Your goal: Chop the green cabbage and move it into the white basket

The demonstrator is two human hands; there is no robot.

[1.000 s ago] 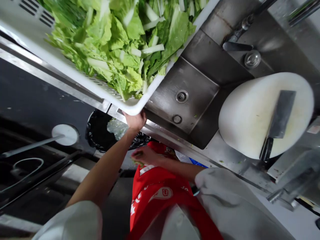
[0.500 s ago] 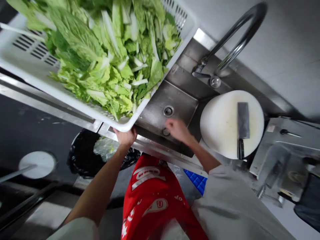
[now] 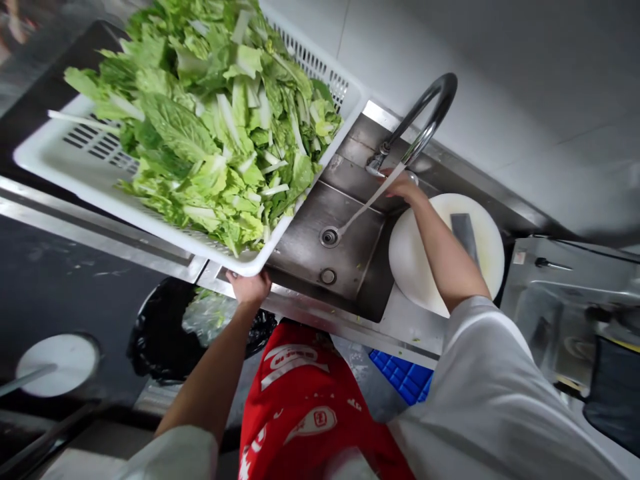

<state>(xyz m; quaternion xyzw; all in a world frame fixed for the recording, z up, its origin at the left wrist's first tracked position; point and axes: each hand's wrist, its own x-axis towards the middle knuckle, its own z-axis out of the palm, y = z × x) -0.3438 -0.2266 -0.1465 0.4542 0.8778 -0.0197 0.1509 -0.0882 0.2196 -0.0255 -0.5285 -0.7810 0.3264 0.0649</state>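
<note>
My left hand (image 3: 250,288) grips the near corner of a white plastic basket (image 3: 245,264), its fingers partly hidden beneath the rim. Cut leafy greens (image 3: 225,140) are heaped high in the basket, which overhangs the left side of a steel sink (image 3: 300,248). At the back of the sink, my right hand (image 3: 400,185) is closed at the lever (image 3: 373,165) of the curved faucet (image 3: 429,130); its fingertips are partly covered by the water. A stream of water (image 3: 370,201) runs from the spout to the drain (image 3: 330,237).
Right of the sink lies a round white cutting board (image 3: 417,267) with a cleaver (image 3: 463,230), half covered by my right forearm. Below the counter's front edge stands a bin with a black bag (image 3: 163,327). A steel appliance (image 3: 530,267) is at far right.
My right hand has moved from over the sink to the faucet lever, and water now flows. The left hand stays at the basket corner. The view has shifted.
</note>
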